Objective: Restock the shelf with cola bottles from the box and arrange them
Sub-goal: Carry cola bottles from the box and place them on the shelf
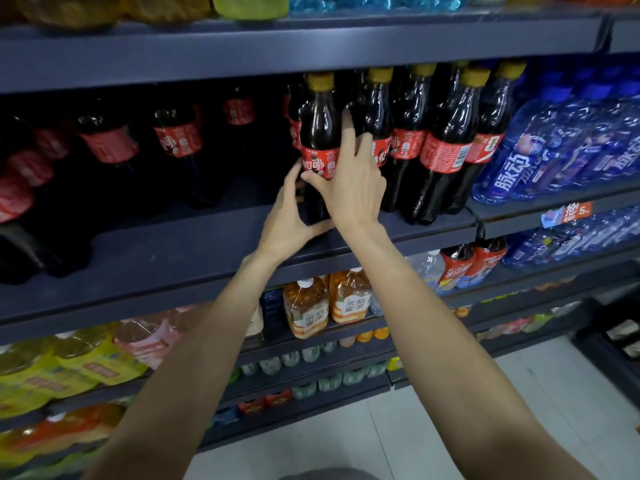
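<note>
Shelf (207, 244) dark metal, pale tiled floor (433, 427), hands (325, 202) both grasping cola bottle (317, 133)

A shop's drinks aisle: dark metal shelves (214, 244) stacked in tiers carry rows of cola bottles (446, 147), blue sports-drink bottles (540, 157) and tea bottles (306, 308), with a price tag (568, 213) clipped to a shelf edge above a tiled floor (398, 441).

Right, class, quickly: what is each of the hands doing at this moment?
Left hand: holds the lower body of the cola bottle.
Right hand: grips the same bottle at its label.
</note>
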